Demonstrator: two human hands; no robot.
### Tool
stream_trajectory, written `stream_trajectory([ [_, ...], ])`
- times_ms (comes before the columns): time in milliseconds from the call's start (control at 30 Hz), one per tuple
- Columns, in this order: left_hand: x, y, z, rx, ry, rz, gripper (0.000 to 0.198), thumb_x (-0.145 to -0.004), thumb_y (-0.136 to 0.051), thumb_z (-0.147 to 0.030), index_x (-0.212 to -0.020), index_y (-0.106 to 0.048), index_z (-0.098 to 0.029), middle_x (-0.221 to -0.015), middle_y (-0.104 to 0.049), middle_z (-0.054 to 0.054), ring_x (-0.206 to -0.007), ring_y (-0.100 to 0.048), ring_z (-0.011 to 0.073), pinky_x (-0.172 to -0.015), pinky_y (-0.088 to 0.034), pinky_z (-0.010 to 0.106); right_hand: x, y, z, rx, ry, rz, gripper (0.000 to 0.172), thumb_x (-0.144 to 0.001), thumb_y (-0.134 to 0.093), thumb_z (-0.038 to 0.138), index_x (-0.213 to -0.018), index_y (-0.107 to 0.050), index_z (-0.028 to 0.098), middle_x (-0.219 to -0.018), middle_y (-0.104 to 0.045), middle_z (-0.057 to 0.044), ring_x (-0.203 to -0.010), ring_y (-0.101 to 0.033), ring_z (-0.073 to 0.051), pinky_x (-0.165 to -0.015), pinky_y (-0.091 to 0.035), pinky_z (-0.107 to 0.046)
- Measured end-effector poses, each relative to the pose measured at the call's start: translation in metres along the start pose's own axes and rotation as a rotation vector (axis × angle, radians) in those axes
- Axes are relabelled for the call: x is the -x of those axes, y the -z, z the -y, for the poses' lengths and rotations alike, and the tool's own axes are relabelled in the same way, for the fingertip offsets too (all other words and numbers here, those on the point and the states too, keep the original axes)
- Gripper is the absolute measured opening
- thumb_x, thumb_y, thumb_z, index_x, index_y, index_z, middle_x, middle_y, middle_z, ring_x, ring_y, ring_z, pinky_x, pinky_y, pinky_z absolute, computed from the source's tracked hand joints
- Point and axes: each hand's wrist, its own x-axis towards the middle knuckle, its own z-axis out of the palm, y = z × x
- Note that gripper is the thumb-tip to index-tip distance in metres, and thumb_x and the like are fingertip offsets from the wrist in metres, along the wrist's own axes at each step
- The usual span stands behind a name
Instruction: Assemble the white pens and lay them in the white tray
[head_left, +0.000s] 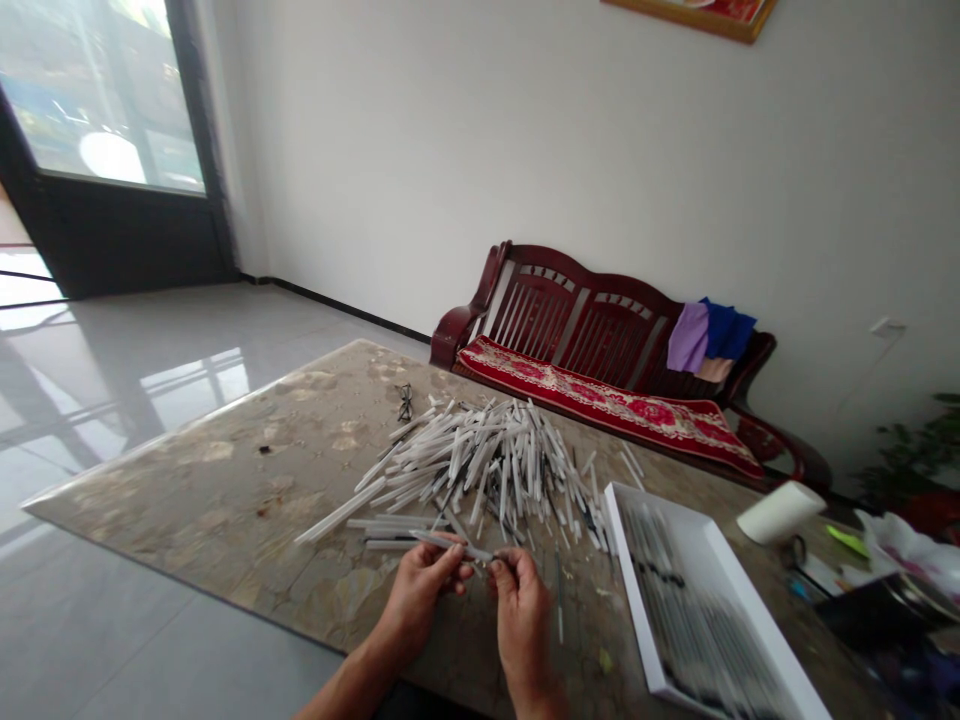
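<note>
Low over the table's near side, both hands hold one slim white stick (474, 551) with a dark end, perhaps a pen. My left hand (429, 578) pinches its paler length between thumb and fingers. At its dark right end, my right hand (519, 592) is closed with thumb and fingertips. Just beyond the hands spreads a large loose pile of similar white sticks (480, 455), some with dark parts. A white open box (626, 590) to the right contains rows of thin grey sticks with dark ends, blurred. A single thin stick (559, 598) lies beside my right hand.
The patterned table (202, 490) carries black-framed glasses (406, 402) behind the pile. At right are a white roll (780, 512), a dark cylindrical container (885, 608) and a plastic bag (911, 550). A red wooden bench (600, 300) stands behind the table.
</note>
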Motion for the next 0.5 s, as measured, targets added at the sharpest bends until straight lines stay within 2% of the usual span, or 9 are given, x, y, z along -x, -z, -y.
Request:
stream_trajectory([
  [167,0.003,-0.002,-0.001,-0.045,-0.016,0.031,0.041,-0.056,-0.088,-0.044,-0.076,-0.068,-0.014,-0.054,-0.065,0.000,-0.050,-0.061,0.0148,-0.045,-0.046,0.022,0.001,0.001,0.002,0.084,0.033,0.036,0.046,-0.093,-0.041,0.057,-0.065,-0.057,0.024,-0.054,-0.059,0.000,-0.049,-0.056,-0.017,-0.048,-0.039,-0.026],
  [233,0.003,-0.002,-0.001,-0.041,-0.007,0.031,0.041,-0.057,-0.088,-0.044,-0.076,-0.068,-0.014,-0.055,-0.066,0.000,-0.050,-0.061,0.0145,-0.045,-0.046,0.022,0.000,0.004,0.006,0.059,0.016,0.072,0.048,-0.094,-0.037,0.058,-0.066,-0.058,0.025,-0.055,-0.061,0.000,-0.051,-0.057,-0.017,-0.048,-0.039,-0.026],
  [367,0.002,-0.002,-0.001,-0.022,-0.005,0.003,0.041,-0.055,-0.089,-0.044,-0.076,-0.068,-0.015,-0.059,-0.067,0.000,-0.052,-0.062,0.0151,-0.045,-0.047,0.022,-0.003,0.011,0.012,0.043,0.068,0.119,0.036,-0.095,-0.042,0.051,-0.085,-0.063,0.025,-0.072,-0.067,0.000,-0.064,-0.060,-0.017,-0.057,-0.044,-0.025],
  [433,0.002,-0.002,-0.001,-0.030,-0.003,0.010,0.041,-0.054,-0.089,-0.044,-0.075,-0.068,-0.015,-0.058,-0.067,0.000,-0.052,-0.062,0.0153,-0.045,-0.047,0.022,-0.004,0.011,0.011,0.093,0.101,0.090,0.033,-0.093,-0.046,0.050,-0.080,-0.061,0.024,-0.070,-0.065,0.000,-0.063,-0.059,-0.017,-0.058,-0.043,-0.025],
  [500,0.002,-0.003,-0.001,-0.052,-0.002,0.034,0.041,-0.054,-0.089,-0.044,-0.074,-0.068,-0.014,-0.056,-0.066,0.001,-0.051,-0.062,0.0155,-0.045,-0.048,0.023,-0.005,0.010,0.008,0.145,0.088,0.060,0.039,-0.093,-0.043,0.052,-0.070,-0.058,0.024,-0.062,-0.061,0.000,-0.057,-0.056,-0.017,-0.054,-0.039,-0.026],
])
